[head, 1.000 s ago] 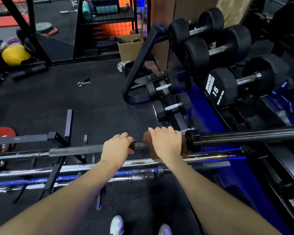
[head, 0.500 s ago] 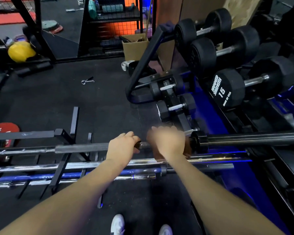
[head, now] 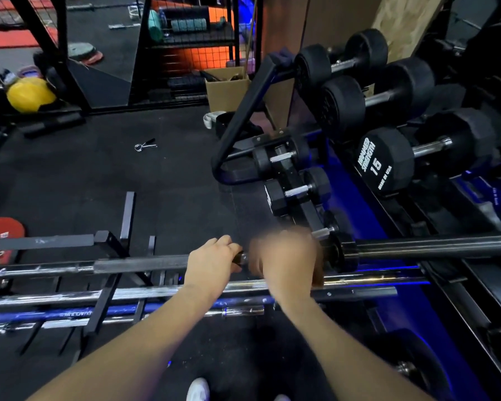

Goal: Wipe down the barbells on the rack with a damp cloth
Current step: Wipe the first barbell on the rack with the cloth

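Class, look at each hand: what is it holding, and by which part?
The left hand grips the grey steel barbell on its shaft. The right hand is motion-blurred; its hold beside the barbell's black collar cannot be told.

The left hand [head: 213, 263] is sitting on the top barbell [head: 139, 264], with the right hand [head: 285, 261] just beside it to the right on the same bar, too blurred to show its fingers. Right of the right hand, the bar's collar [head: 342, 251] and sleeve [head: 434, 247] are running off to the right. Below both hands, nearer the person, more barbells [head: 70, 296] are lying in rows on the rack [head: 107, 241], which is standing left of the left hand. Beyond the right hand, small dumbbells [head: 298, 191] are sitting on a stand, and larger dumbbells [head: 388, 163] are lying on shelves farther right. Far beyond the left hand, a clip [head: 145, 145] is lying on the floor [head: 70, 175].
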